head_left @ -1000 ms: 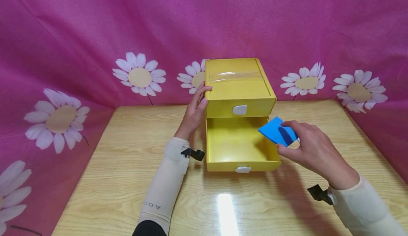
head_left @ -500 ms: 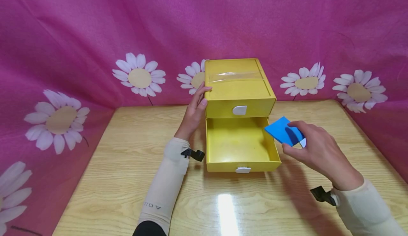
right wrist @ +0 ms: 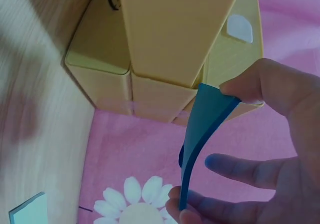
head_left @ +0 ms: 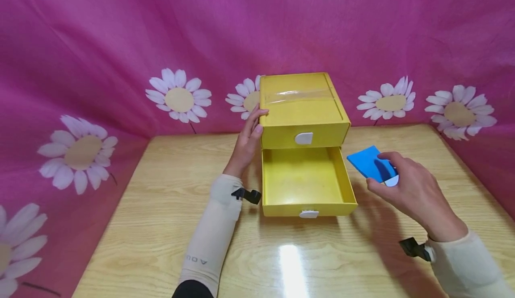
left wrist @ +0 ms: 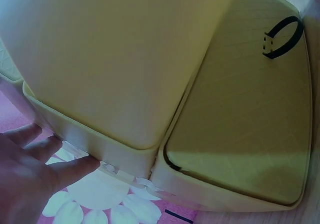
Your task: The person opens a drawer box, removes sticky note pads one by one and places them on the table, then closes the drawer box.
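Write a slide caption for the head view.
Left hand on yellow box, drawer open; right hand holding blue sheet.

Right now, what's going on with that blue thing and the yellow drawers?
Somebody's left hand rests against the side of a yellow drawer box. Their right hand pinches a flat, slightly bent blue piece beside the pulled-out drawer, not inside it. The top drawer is closed.

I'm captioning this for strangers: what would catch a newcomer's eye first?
Probably the bright yellow drawer unit on the wooden table, one drawer pulled out. Next, the blue piece that the right hand pinches, just right of that drawer. Behind them hangs magenta cloth with large white flowers.
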A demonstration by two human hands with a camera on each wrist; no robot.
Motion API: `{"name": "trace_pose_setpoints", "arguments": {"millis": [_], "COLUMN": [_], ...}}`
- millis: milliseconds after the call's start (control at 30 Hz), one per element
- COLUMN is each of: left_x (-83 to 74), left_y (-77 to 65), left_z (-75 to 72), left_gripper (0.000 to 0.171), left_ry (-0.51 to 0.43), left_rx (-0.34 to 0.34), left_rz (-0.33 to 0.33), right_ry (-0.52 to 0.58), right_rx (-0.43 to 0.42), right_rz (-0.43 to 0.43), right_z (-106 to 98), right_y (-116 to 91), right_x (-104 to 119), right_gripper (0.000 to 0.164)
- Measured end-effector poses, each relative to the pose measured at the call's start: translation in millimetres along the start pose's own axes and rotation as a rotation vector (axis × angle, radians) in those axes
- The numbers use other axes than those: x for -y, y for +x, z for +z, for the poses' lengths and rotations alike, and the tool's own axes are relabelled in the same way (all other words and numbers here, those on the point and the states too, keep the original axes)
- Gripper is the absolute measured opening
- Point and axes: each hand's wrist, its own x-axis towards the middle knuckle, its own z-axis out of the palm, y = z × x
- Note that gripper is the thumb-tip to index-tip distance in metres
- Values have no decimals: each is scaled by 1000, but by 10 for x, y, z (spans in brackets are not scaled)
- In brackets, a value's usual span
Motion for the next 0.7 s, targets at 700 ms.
{"name": "trace_pose_setpoints", "arguments": {"millis": [700], "left_x": [-8], "left_y": [15], "left_z": [34], "left_gripper": [42], "left_ry": [15], "left_rx": [-12], "left_rz": [34], "right_ry": [3], "right_rx": [21], "right_rz": [119], "right_z": [158], "right_y": [15], "right_x": [-316], "right_gripper": [77]}}
